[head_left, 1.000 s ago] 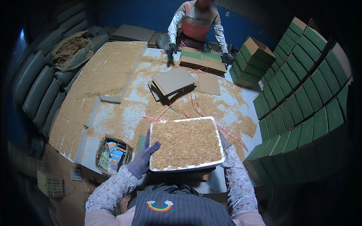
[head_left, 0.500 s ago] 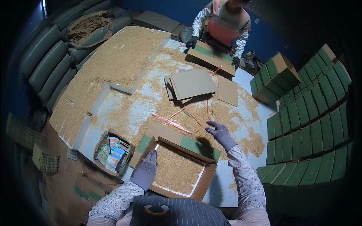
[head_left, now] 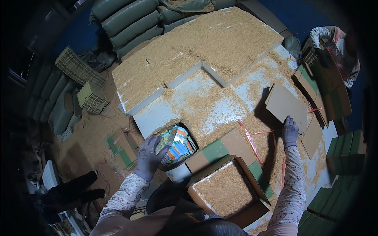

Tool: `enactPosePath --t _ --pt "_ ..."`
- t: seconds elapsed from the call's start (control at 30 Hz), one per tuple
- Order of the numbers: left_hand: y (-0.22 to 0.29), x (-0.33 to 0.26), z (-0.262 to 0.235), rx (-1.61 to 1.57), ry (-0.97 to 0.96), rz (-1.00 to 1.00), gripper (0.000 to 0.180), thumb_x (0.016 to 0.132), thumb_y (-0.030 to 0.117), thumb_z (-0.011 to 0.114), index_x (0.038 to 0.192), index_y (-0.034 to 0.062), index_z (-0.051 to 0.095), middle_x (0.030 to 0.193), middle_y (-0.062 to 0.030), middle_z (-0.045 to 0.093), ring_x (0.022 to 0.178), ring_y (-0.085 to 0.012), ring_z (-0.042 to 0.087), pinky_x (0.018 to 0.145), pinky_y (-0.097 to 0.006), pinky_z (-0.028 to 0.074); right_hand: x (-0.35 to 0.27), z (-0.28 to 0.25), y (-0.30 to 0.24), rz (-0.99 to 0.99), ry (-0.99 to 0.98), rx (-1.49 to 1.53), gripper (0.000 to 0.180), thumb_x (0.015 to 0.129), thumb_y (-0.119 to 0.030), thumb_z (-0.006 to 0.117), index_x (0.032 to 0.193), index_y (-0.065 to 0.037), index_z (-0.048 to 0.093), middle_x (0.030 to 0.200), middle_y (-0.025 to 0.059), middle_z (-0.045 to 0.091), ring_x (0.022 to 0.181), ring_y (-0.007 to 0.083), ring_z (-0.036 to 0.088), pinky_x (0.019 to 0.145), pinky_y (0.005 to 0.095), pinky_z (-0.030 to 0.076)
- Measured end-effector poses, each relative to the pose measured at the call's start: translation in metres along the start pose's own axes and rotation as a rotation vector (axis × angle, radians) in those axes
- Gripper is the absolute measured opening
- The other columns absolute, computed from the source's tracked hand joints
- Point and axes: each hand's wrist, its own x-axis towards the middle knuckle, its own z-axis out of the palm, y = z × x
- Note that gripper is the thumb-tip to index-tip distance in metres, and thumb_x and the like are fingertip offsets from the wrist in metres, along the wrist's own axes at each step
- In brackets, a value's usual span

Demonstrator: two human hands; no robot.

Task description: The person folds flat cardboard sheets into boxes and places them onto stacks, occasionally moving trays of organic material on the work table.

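My left hand [head_left: 150,157], in a grey-purple glove, is over a small carton [head_left: 195,148] filled with colourful packets [head_left: 178,144]. Its fingers are apart and touch or nearly touch the packets. My right hand [head_left: 290,133], gloved alike, reaches out to a stack of grey-brown cardboard sheets [head_left: 286,105]. Its fingers lie close together over the top sheet's near edge; the thumb's grip is hard to see. In front of me an open brown-and-green carton [head_left: 247,214] stands with flaps folded out. A white-edged layer of tan, crumb-like material [head_left: 225,188] lies in it.
A large white-walled bed of tan material [head_left: 197,43] covers the table's far side. Pink strapping [head_left: 250,141] lies by the carton. At right a co-worker [head_left: 338,51] handles flat cartons [head_left: 334,88]; green cartons [head_left: 350,151] are stacked nearby. Filled sacks [head_left: 134,23] line the back.
My view has swung left. My left hand has moved from the open carton to the packets, and my right hand has reached forward to the cardboard sheets. The co-worker's cartons have been tilted up.
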Motion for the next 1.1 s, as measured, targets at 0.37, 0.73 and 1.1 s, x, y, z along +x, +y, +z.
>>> enactPosePath --t 0.37,0.73,1.1 --pt "-0.001 0.036 0.013 -0.039 -0.09 -0.106 0.046 0.081 0.041 0.064 0.099 -0.001 0.064 0.098 -0.0186 0.064 0.089 -0.0341 0.062 0.079 -0.042 0.048 -0.097 -0.182 0.05 0.115 0.434 0.306 0.018 0.09 -0.027 0.057 0.095 -0.011 0.062 0.083 0.0082 0.062 0.073 0.0266 0.062 0.061 0.0374 0.047" --pt "0.012 0.052 -0.001 -0.171 0.059 0.149 0.026 0.09 0.029 0.055 0.092 0.0036 0.062 0.091 -0.015 0.061 0.09 -0.0321 0.059 0.078 -0.041 0.046 -0.312 -0.249 0.022 0.409 0.558 0.402 0.018 0.086 -0.016 0.063 0.103 -0.008 0.064 0.082 0.009 0.062 0.071 0.0256 0.061 0.061 0.0344 0.048" --pt "0.136 -0.019 -0.041 -0.294 -0.088 0.753 0.02 0.082 0.011 0.061 0.1 0.0043 0.063 0.105 -0.0132 0.06 0.104 -0.0298 0.054 0.092 -0.041 0.043 -0.34 -0.261 -0.121 -0.362 -0.054 0.334 0.02 0.082 -0.014 0.05 0.102 -0.01 0.05 0.082 0.0043 0.057 0.071 0.0181 0.063 0.054 0.033 0.052"
